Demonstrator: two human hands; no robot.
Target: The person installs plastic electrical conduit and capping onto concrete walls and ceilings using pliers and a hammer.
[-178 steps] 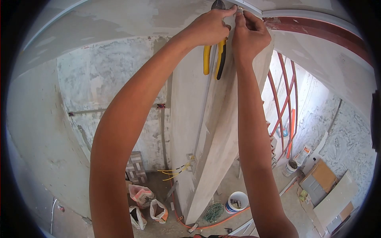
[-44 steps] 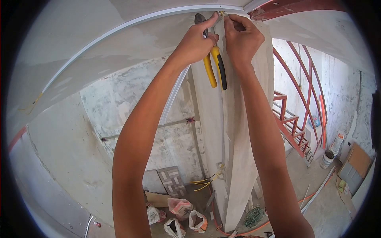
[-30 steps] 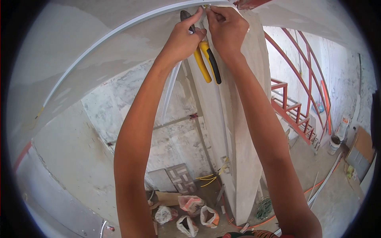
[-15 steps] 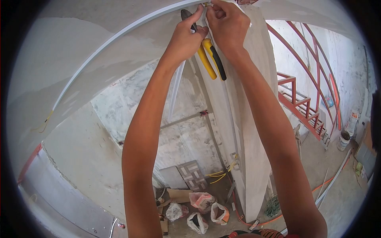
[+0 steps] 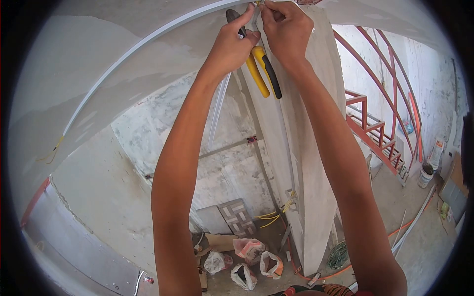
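Observation:
Both of my arms reach up to the top of the view, beside a long white conduit (image 5: 121, 59) fixed along the ceiling. In my left hand (image 5: 231, 48), closed, is a pair of pliers (image 5: 257, 74) with yellow-and-black handles hanging downward and a dark head pointing up. The left thumb and fingertips also reach up toward the conduit's end. My right hand (image 5: 288, 35) is closed in a pinch close by, at a small yellow wire (image 5: 257, 4). The fingers hide most of that wire, and the frame's top edge cuts off what lies above.
A grey pillar (image 5: 316, 197) stands directly below my hands, with yellow wires (image 5: 270, 217) sticking out low on it. Several open sacks (image 5: 244, 276) sit on the floor. Red metal stair framing (image 5: 377, 133) rises at right, near a bucket (image 5: 425, 175). An orange cable (image 5: 340, 271) crosses the floor.
The view has shifted very slightly. My right hand has moved a touch to the right, while the pliers stay in my left hand.

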